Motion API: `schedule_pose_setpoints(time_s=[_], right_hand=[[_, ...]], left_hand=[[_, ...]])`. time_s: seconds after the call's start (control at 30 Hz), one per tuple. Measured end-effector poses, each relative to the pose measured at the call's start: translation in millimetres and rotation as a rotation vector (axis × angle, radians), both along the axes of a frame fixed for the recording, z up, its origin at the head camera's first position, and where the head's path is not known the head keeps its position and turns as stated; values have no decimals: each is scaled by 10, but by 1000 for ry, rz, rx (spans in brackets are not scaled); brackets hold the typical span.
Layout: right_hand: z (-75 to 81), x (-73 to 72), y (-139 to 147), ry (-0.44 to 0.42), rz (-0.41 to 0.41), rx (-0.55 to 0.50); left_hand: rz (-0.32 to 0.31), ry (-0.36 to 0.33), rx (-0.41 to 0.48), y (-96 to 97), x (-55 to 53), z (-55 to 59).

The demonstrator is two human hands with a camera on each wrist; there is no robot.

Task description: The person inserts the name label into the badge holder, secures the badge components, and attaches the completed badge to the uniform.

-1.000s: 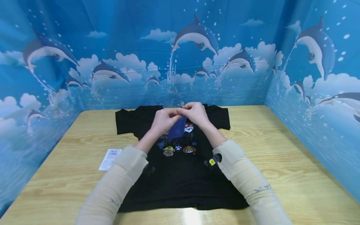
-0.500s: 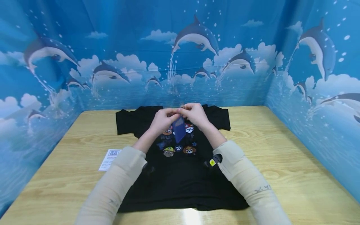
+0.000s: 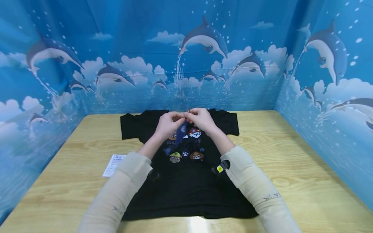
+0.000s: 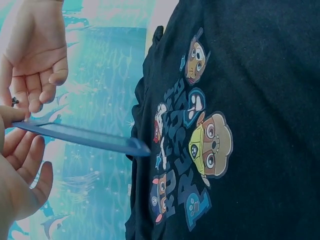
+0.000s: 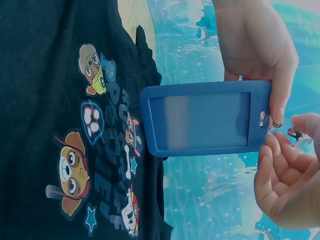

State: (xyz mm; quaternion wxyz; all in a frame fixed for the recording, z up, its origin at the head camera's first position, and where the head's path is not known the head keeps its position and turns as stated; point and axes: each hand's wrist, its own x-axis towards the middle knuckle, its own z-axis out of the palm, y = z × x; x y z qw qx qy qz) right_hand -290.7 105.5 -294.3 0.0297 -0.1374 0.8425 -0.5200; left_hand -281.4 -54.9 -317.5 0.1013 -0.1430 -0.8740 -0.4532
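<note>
A blue card holder (image 5: pixel 207 119) with a clear window and a slot at one end hangs above the shirt print. My left hand (image 3: pixel 169 124) pinches its slotted end between thumb and fingers. My right hand (image 3: pixel 201 119) meets the left at the fingertips and pinches a small metal clip (image 5: pixel 294 133) beside the slot. In the left wrist view the holder (image 4: pixel 90 138) appears nearly edge-on. Whether the clip passes through the slot I cannot tell. Under both hands a black T-shirt (image 3: pixel 186 187) with cartoon dog faces lies spread out.
A white printed card (image 3: pixel 113 165) marked ID/IC CARD lies left of the shirt, partly behind the left sleeve. The wooden table (image 3: pixel 294 161) is bordered by a blue dolphin-print curtain (image 3: pixel 131 38) at the back and sides.
The card holder has turned from facing the head camera to a narrower, slanted angle below the fingers. Both hands stay nearly in place, still pinching.
</note>
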Motion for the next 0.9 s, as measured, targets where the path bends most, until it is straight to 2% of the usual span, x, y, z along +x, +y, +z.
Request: schedule_pose_setpoints(time_s=[0.23, 0.6, 0.9], right_hand=[[7, 19, -17, -25, -43, -5], [-29, 24, -44, -60, -38, -23], [-18, 21, -48, -85, -70, -57]], left_hand=[[30, 43, -6, 37, -12, -27], [75, 86, -20, 28, -10, -38], [104, 121, -7, 37, -25, -31]])
